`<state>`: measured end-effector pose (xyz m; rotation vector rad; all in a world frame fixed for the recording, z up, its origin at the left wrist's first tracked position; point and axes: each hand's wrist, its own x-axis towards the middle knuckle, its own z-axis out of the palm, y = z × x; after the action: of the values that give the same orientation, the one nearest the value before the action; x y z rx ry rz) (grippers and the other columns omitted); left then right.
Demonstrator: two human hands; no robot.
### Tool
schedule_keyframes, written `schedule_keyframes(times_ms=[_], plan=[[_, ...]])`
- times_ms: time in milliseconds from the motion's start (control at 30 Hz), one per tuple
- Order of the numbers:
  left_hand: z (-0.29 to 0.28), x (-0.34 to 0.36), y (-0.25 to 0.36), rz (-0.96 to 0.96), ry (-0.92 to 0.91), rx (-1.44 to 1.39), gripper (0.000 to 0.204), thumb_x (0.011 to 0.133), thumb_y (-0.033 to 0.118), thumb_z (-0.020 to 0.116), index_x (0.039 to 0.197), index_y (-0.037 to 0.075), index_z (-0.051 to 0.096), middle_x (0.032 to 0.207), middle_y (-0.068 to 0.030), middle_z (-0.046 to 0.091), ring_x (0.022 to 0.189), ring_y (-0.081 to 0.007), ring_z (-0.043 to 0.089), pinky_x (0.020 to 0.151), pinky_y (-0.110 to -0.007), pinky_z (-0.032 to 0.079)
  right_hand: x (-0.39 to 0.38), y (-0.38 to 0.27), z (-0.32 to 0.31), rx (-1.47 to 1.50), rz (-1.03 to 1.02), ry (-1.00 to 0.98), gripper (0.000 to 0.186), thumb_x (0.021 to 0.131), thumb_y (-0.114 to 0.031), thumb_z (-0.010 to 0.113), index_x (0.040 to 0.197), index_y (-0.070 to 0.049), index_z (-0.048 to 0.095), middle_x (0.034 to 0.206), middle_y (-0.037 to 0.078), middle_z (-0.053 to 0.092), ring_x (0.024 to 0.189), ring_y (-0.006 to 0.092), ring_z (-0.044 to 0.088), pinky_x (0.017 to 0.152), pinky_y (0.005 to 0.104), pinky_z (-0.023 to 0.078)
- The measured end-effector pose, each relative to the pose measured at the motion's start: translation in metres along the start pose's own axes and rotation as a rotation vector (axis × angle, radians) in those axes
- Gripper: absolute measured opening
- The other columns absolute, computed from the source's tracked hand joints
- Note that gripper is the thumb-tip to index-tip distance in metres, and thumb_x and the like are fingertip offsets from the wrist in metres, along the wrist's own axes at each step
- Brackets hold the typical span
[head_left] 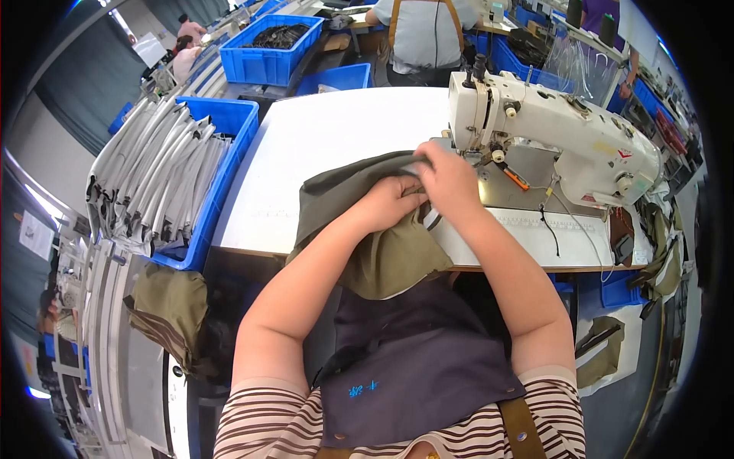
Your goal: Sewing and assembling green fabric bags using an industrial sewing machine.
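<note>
A piece of olive-green fabric (397, 256) hangs over the front edge of the white sewing table (336, 118), its upper part folded into a darker grey-green layer. My left hand (394, 200) is closed on the cloth, fingers bent into the fold. Just to its right and a little farther away, my right hand (449, 177) pinches the upper edge of the same fabric. Both hands are close together, left of the needle area of a white sewing machine (581, 126). What lies under the fingers is partly hidden.
A blue bin (248, 130) at the left holds a stack of white-grey pieces (157, 172). Orange-handled snips (514, 177) lie by the machine. More olive fabric (172, 306) hangs at the lower left. Across the table sits a person (424, 38); a blue crate (271, 50) stands beyond.
</note>
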<state>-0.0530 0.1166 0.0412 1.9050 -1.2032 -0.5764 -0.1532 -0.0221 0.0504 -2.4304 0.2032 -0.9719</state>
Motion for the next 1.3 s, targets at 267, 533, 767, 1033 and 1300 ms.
schedule_keyframes(times_ms=[267,533,767,1033,1300], plan=[[-0.008,-0.04,0.021,0.022,-0.119,-0.302,0.018,0.099,0.017,0.063,0.096,0.0,0.064,0.081,-0.0005,0.057,0.078,-0.0085,0.05,0.07,-0.028,0.044,0.001,0.04,0.008,0.2,0.296,-0.035,0.02,0.095,-0.029,0.065,0.101,-0.01,0.069,0.084,0.017,0.071,0.078,0.0372,0.068,0.068,0.0443,0.051],[0.017,-0.018,0.029,0.667,0.197,0.541,0.018,0.094,0.014,0.065,0.106,0.001,0.07,0.129,-0.0154,0.063,0.116,-0.0326,0.06,0.102,-0.034,0.044,-0.022,0.08,0.044,-0.03,0.194,-0.279,0.023,0.091,-0.025,0.063,0.112,-0.016,0.066,0.102,0.017,0.071,0.097,0.0377,0.068,0.08,0.0486,0.052],[0.023,0.0,0.004,-0.039,-0.089,-0.487,0.039,0.098,0.018,0.058,0.134,0.002,0.063,0.107,-0.01,0.069,0.105,-0.017,0.061,0.095,-0.03,0.046,-0.039,0.079,0.011,-0.048,0.107,-0.371,0.027,0.09,-0.021,0.063,0.113,-0.009,0.071,0.117,0.013,0.069,0.109,0.0335,0.064,0.094,0.042,0.052],[0.045,0.006,-0.033,0.209,0.072,-0.602,0.025,0.103,0.023,0.057,0.098,0.0,0.065,0.1,-0.0016,0.054,0.095,-0.0126,0.052,0.092,-0.025,0.04,-0.057,0.166,-0.071,-0.767,0.069,0.162,0.017,0.093,-0.017,0.058,0.094,-0.004,0.07,0.095,0.012,0.067,0.097,0.0339,0.062,0.087,0.0469,0.053],[0.036,-0.004,-0.023,-0.045,0.081,-0.561,0.028,0.106,0.03,0.052,0.101,0.005,0.063,0.094,0.0029,0.058,0.093,-0.0078,0.051,0.089,-0.024,0.041,-0.066,0.153,-0.097,-0.802,-0.012,-0.235,0.02,0.085,-0.006,0.062,0.104,-0.003,0.067,0.096,0.012,0.064,0.093,0.0293,0.063,0.081,0.0412,0.054]])
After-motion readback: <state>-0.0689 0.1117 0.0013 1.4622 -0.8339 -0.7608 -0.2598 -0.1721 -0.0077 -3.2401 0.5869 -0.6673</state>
